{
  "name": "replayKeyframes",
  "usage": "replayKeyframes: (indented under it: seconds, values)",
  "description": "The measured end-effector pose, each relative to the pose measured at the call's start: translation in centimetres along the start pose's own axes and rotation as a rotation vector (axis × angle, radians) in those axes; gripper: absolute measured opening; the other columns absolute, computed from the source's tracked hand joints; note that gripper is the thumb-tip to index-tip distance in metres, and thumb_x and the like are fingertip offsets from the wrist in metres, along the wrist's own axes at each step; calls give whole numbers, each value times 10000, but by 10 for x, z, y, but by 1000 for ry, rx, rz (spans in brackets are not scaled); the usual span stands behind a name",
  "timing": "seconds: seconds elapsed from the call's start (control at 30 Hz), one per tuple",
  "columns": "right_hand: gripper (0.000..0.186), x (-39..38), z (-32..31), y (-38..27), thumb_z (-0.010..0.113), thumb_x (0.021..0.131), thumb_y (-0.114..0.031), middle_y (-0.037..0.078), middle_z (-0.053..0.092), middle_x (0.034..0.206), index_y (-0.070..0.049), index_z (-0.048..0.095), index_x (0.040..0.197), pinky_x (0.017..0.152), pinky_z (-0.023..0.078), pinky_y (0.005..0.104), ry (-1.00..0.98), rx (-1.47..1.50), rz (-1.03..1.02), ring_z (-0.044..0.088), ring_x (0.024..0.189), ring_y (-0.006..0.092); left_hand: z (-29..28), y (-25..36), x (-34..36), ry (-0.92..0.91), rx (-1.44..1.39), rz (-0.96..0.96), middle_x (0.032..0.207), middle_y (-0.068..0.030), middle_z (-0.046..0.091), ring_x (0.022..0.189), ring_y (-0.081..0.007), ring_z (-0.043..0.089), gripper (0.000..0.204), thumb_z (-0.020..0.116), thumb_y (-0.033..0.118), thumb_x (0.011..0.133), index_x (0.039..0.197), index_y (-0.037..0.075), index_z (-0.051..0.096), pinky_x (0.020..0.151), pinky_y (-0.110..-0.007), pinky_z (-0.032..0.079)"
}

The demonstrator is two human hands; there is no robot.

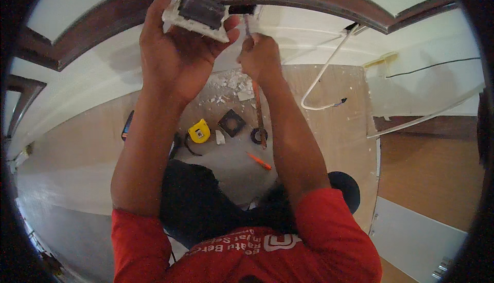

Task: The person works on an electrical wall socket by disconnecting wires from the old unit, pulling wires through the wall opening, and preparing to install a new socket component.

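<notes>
Hands raised to the wall (298, 31)

Both forearms stretch up from the lower edge; the left hand (177, 62), palm turned toward the person, holds a pale plate (199, 30) backed by a dark block (201, 11) between thumb and fingers; just beside it, the right hand (261, 59), wrist bent inward, curls around a slim tool (247, 26) pointing at a dark opening (242, 9).

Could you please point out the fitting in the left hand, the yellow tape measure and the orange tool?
Fitting (201, 11), head view: middle of its dark block.
Yellow tape measure (199, 131), head view: its case.
Orange tool (261, 162), head view: its handle.
</notes>
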State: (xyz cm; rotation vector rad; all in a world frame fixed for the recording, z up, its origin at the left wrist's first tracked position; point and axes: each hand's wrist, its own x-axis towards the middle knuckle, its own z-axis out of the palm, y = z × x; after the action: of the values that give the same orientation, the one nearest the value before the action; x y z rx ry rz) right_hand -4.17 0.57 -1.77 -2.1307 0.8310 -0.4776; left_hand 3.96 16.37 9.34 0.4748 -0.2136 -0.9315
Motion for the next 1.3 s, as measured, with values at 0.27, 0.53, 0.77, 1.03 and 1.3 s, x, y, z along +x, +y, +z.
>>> replayKeyframes:
  seconds: [0.27, 0.53, 0.77, 1.03, 1.3]
  values:
    - [217, 1, -33, -37, 578, 839, -185, 211, 716, 856, -25, 725, 835, 762, 566, 468, 158, -629, -81, 703, 817, 384, 16, 14, -10, 110, -106, 59, 906, -168, 698, 797, -337, 707, 508, 596, 504, 934, 1072, 16, 636, 698, -450, 607]
    - [264, 11, -31, -47, 563, 876, -225, 221, 706, 848, -20, 723, 837, 759, 557, 477, 70, -815, -110, 693, 822, 399, 0, 20, -5, 74, -266, 3, 856, -179, 703, 782, -348, 714, 476, 600, 484, 938, 1025, 18, 642, 702, -477, 612]
    - [238, 21, -25, -52, 597, 839, -201, 224, 704, 839, 5, 713, 817, 747, 559, 472, 103, -764, -198, 694, 810, 397, 4, 26, -8, 107, -265, -3, 868, -180, 695, 776, -343, 708, 475, 598, 467, 944, 1061, 7, 613, 720, -480, 604]
    - [248, 27, -23, -36, 578, 847, -193, 237, 699, 866, 17, 709, 837, 775, 550, 480, 113, -809, -137, 690, 835, 411, 0, 24, -1, 121, -244, 70, 912, -176, 687, 783, -347, 701, 505, 592, 485, 945, 1113, 9, 590, 715, -474, 593]
    - [282, 27, -22, -41, 533, 878, -199, 252, 699, 889, 19, 708, 839, 782, 543, 487, 73, -739, -71, 688, 857, 411, 3, 29, -6, 161, -203, 50, 901, -178, 681, 787, -337, 702, 519, 569, 493, 955, 1126, 3, 583, 723, -487, 596]
